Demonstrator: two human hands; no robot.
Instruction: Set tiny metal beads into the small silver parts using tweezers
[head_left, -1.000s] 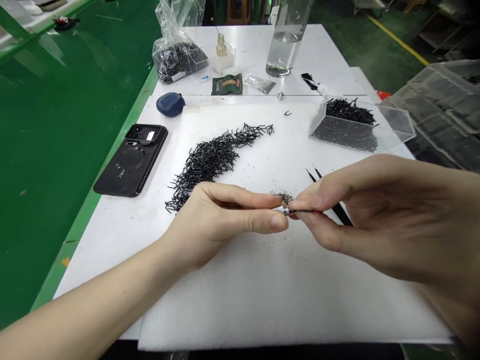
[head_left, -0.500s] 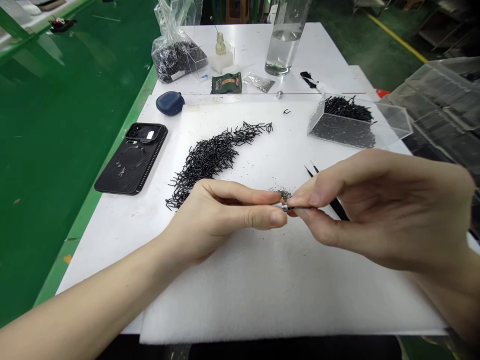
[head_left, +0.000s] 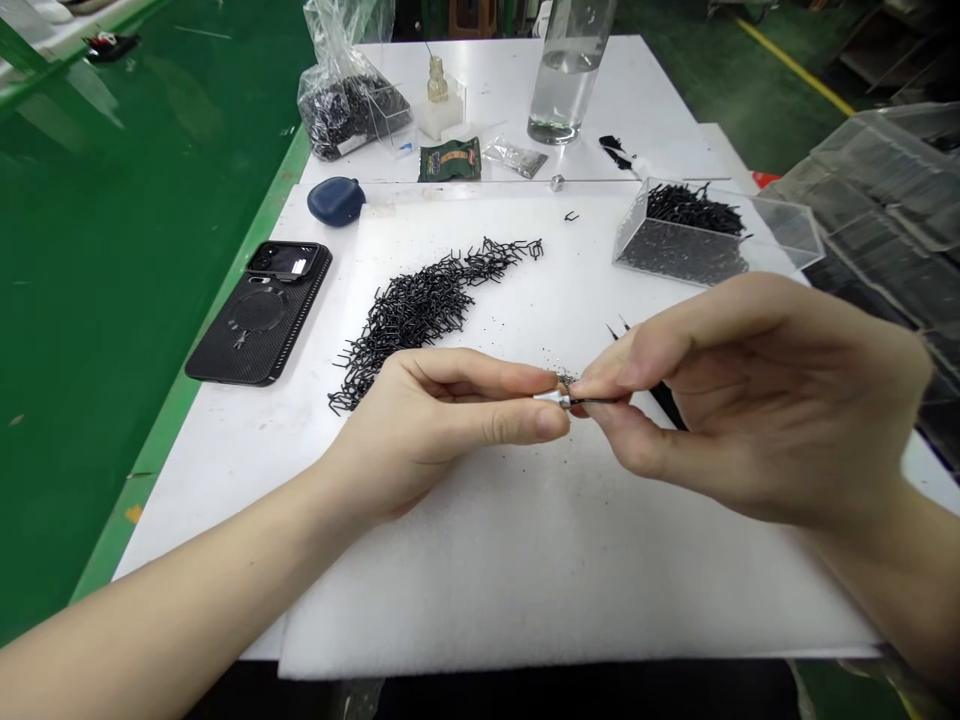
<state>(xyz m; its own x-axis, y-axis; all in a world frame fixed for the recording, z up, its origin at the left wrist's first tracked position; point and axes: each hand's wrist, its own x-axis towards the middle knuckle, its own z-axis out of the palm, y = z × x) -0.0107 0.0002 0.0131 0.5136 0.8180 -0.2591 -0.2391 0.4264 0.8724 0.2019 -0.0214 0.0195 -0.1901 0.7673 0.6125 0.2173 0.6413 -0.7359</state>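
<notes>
Above white foam pad [head_left: 525,560], left hand [head_left: 435,420], right hand [head_left: 742,400], pinching silver sleeve [head_left: 552,398]

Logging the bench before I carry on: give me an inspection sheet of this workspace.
Surface: white foam pad on a white table.
Job's things: small silver piece and thin black pin; black clip pile.
Clutter: phone, blue case, water bottle, clear box, tweezers.
Grips: left hand pinches the silver piece; right hand pinches the pin.
Cables: nothing seen.
Surroundings: green floor.
</notes>
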